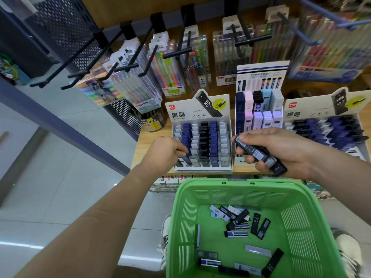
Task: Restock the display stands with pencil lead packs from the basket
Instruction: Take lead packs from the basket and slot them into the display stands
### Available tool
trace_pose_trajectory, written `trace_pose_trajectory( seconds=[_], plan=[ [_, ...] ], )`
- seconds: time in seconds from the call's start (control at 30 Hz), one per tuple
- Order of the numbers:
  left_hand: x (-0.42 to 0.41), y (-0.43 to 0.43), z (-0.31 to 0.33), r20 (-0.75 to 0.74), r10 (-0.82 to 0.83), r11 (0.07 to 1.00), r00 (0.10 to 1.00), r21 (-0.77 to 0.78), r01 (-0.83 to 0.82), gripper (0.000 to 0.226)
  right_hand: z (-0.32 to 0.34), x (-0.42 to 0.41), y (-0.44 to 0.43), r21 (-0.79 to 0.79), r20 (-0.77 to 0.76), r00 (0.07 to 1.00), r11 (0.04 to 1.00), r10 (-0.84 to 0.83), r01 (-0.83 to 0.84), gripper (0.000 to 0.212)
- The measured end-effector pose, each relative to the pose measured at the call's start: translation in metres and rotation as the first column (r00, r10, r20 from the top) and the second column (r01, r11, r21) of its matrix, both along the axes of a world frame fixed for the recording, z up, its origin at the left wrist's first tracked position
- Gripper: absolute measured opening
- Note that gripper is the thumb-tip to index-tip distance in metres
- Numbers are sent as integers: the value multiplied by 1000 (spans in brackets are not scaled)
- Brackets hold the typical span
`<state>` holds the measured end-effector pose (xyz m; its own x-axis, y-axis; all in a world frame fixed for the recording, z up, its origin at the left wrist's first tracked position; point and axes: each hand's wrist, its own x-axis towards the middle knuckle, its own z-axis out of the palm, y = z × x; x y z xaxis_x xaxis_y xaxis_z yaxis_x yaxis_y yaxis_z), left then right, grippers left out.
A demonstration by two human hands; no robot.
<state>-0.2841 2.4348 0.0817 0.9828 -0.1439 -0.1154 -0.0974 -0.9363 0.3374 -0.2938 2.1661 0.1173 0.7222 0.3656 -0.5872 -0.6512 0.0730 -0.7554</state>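
Several pencil lead packs seen in head view, bunched in right hand, fingers curled round them. Hand sits just beyond far rim of green basket; bundle likely kept as ready supply. Left hand, beyond basket's far-left corner, pinches one dark pack near upright at front row of display stand, apparently slotting it in. Loose packs lie on basket floor. Basket sits close under stand, probably for short reach.
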Motion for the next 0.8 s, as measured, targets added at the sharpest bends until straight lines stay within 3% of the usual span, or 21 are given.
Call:
trace_pose_trajectory(
  seconds=[0.5, 0.67, 0.8],
  plan=[
    [1, 7, -5, 10, -94, 992, 996, 82, 92, 18, -3, 1, 0, -9, 6, 1000, 1000, 10, -10, 19],
    [-3, 5, -16, 13, 74, 996, 997, -40, -73, 10, -2, 0, 2, 9, -16, 1000, 1000, -11, 12, 21],
    [-3, -1, -22, -7, 103, 995, 995, 7, -103, 12, -2, -3, 3, 17, -38, 999, 1000, -14, 15, 22]
  ],
)
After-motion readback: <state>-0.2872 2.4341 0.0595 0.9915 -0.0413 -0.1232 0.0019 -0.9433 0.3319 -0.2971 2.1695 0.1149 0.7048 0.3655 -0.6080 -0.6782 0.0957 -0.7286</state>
